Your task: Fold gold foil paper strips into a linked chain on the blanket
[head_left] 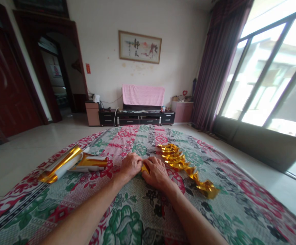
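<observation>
Close together over the middle of the cloth are my left hand [131,165] and my right hand [156,171]. A small piece of gold foil paper [145,168] shows between them, mostly covered by the fingers. My right hand presses its fingers over the piece, and my left hand pinches at its left end. To the right lies a row of folded gold foil pieces [175,157], overlapping in a curved line toward me. On the left rest curled sheets of gold foil paper [66,163] with pale backs.
A flowered cloth [124,221] in pink, green and grey covers the round surface before me. Beyond it, a pink towel [143,95] hangs over a screen on a low black cabinet [129,120]. Purple curtains [206,75] and large windows [270,75] line the right side.
</observation>
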